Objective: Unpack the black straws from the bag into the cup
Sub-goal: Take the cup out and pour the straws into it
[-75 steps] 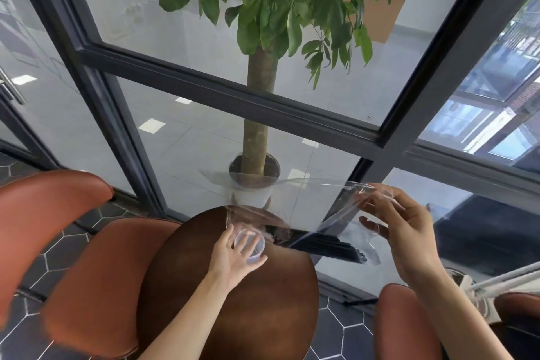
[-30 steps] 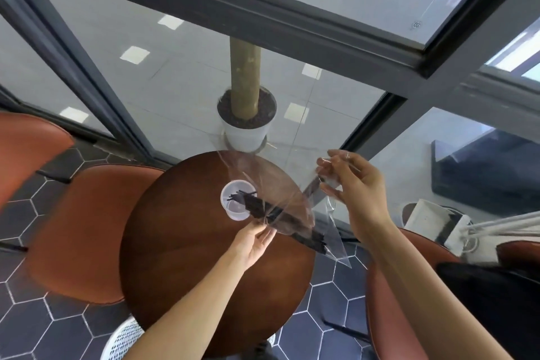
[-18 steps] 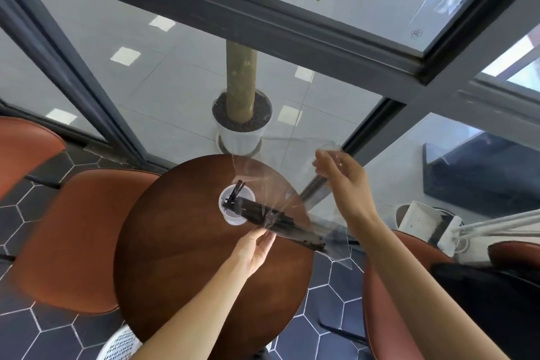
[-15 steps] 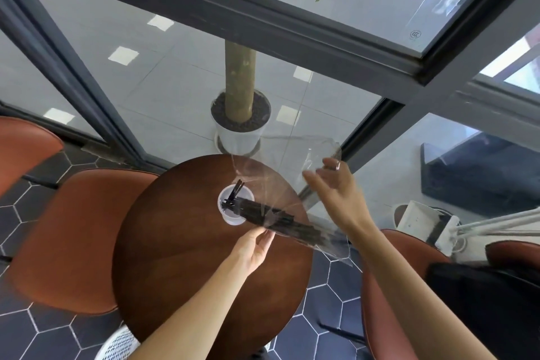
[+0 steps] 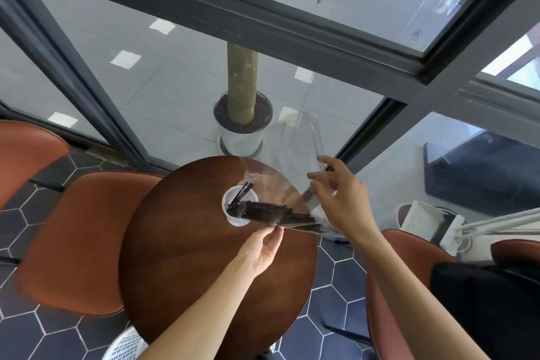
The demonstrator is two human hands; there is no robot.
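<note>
Clear bag tilted over cup on table; left hand pinching bag edge, right hand fingers spread behind it; black straws bunched across rim, could jam, topple cup

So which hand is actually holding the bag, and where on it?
The left hand pinches the clear bag at its lower edge beside the straws. The right hand is open against the bag's side.
</note>
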